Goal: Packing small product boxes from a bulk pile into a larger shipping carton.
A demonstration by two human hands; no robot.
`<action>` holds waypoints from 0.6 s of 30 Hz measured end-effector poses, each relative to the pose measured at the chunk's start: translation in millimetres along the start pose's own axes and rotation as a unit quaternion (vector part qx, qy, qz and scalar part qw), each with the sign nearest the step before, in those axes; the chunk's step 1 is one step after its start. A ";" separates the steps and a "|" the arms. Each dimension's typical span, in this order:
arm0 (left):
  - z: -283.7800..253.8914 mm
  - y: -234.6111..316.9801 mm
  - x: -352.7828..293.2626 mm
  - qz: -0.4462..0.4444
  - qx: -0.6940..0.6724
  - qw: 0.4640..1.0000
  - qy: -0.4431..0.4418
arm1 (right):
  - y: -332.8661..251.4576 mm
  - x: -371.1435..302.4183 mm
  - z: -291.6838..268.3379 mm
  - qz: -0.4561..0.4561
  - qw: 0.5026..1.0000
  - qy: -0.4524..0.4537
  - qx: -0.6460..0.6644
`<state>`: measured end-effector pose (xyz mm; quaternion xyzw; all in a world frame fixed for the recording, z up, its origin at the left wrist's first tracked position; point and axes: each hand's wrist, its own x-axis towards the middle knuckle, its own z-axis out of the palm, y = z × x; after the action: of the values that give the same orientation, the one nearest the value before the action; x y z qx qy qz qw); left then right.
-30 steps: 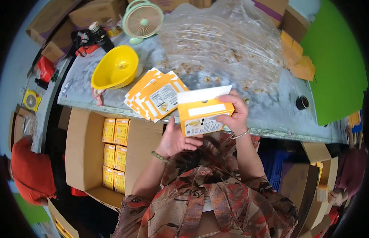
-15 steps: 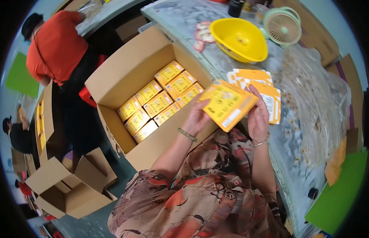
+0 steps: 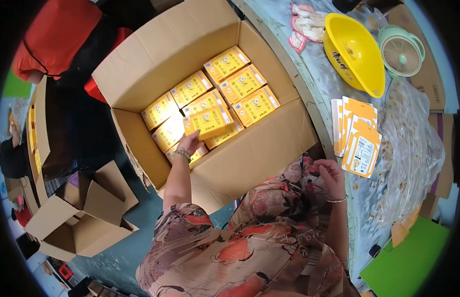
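My left hand [image 3: 189,142] reaches into a large cardboard carton [image 3: 240,171] and grips the near end of a small yellow box [image 3: 208,123]. That box is tilted a little above the others and partly covers them. Several like yellow boxes [image 3: 257,106] lie in rows inside the carton. At the table's near edge, in front of my clothing, my right hand [image 3: 332,178] is empty, its fingers loosely bent and apart. The nearest thing to it is a stack of flat orange and white box blanks [image 3: 362,148] on the table.
On the table [image 3: 309,84] are a yellow basin [image 3: 356,54], a pale green fan [image 3: 400,52], white gloves [image 3: 309,24] and a clear plastic bag [image 3: 403,153] of small pieces. Opened cartons [image 3: 99,242] stand on the floor at left. A person in red [image 3: 62,37] bends nearby.
My left hand has carried the yellow box leftward into the carton. My right hand has let go of it and dropped toward my body. The view has shifted.
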<state>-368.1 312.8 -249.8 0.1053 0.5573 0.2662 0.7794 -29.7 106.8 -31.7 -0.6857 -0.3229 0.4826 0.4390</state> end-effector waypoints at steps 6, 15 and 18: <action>-34.2 12.6 19.7 -0.040 0.562 0.816 0.133 | 3.1 -1.5 0.0 0.012 0.998 0.020 -0.050; 9.6 -4.8 56.3 0.013 0.675 0.728 0.121 | -3.3 -24.9 -1.0 0.072 0.996 0.020 -0.049; 13.4 -8.4 64.7 0.045 0.718 0.687 0.103 | -10.7 -41.7 -12.7 0.030 0.998 0.046 -0.014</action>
<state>-337.8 342.0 -301.5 0.6293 0.6497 -0.1710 0.3906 -31.4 71.3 -4.2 -0.7226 -0.2884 0.4585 0.4295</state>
